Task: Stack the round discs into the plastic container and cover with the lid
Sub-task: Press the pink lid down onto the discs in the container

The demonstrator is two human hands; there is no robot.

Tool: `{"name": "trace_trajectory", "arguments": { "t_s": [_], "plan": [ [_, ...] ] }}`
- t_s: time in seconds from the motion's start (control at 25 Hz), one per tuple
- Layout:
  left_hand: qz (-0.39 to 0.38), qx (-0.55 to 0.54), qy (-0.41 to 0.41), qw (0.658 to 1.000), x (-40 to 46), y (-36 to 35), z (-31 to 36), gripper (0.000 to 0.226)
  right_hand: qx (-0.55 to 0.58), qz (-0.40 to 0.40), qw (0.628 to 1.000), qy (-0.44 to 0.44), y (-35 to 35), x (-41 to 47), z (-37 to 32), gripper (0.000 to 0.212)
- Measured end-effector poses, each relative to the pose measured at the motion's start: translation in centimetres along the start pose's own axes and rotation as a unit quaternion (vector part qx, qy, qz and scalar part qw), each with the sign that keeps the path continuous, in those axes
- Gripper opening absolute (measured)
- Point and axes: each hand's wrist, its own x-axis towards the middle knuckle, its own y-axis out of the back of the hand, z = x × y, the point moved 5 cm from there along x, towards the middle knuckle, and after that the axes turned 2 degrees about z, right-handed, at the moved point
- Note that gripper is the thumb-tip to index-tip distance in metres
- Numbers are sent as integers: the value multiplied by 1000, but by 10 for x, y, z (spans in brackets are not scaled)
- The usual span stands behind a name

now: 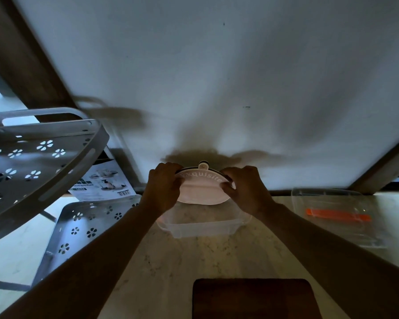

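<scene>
Dark board [253, 298] at the counter's near edge; both hands, left hand [162, 188] and right hand [244, 189], pinch stacked discs [203, 192] above the container [203, 224]: best lowered level, centred.

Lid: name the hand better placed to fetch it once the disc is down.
Right. The lid lies on the counter beside the right hand; the left hand sits across the disc and container.

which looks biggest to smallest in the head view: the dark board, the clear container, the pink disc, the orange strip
1. dark board, though it sits nearest the camera
2. clear container
3. pink disc, partly covered by both hands
4. orange strip
</scene>
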Motion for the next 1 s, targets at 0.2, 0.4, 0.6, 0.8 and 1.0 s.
{"name": "trace_trajectory", "arguments": {
  "t_s": [0.2,0.4,0.6,0.8,1.0],
  "plan": [
    [37,-28,-1,999,4,18,3,20,38,60,997,-6,13,9,-2,20],
    [16,18,-38,999,-6,9,-1,20,-16,-9,1000,-5,1,5,-1,20],
    [0,21,-28,999,-3,7,-6,18,-44,-26,999,4,-5,11,-3,21],
    [47,-12,-21,999,-2,13,-9,14,-25,13,1000,4,-1,7,-4,20],
    [-15,22,-24,999,5,3,-8,13,-54,-24,998,-9,-7,13,1,19]
  ]
}}
